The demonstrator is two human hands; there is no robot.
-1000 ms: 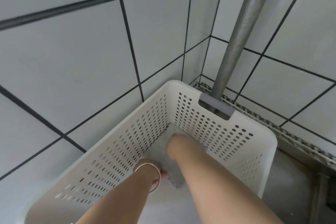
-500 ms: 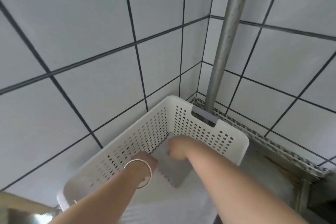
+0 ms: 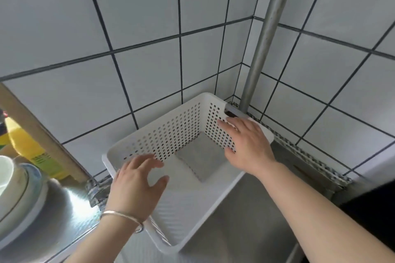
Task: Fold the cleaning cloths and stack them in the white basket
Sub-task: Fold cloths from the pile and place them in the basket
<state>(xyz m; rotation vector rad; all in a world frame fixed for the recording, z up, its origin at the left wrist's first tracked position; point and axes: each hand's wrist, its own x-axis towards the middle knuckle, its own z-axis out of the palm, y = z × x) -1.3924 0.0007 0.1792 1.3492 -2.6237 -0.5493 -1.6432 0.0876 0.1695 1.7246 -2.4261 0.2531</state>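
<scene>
Nearest us, our left hand (image 3: 136, 186), with a thin silver bangle (image 3: 121, 216) at the wrist, hovers over the near end of the white perforated plastic basket (image 3: 171, 134), fingers spread and holding nothing. Beyond it, one folded grey cleaning cloth (image 3: 202, 161) lies flat on the basket floor toward the far end. Farthest, our right hand (image 3: 248, 145) spreads open over the basket's far wall, empty, below the grey metal pole (image 3: 265, 40) in the white-tiled corner.

tiled wall (image 3: 149, 70) | metal pole (image 3: 265, 38) in corner | yellow bottle (image 3: 27, 145) left | stacked dishes (image 3: 17, 188) lower left
</scene>
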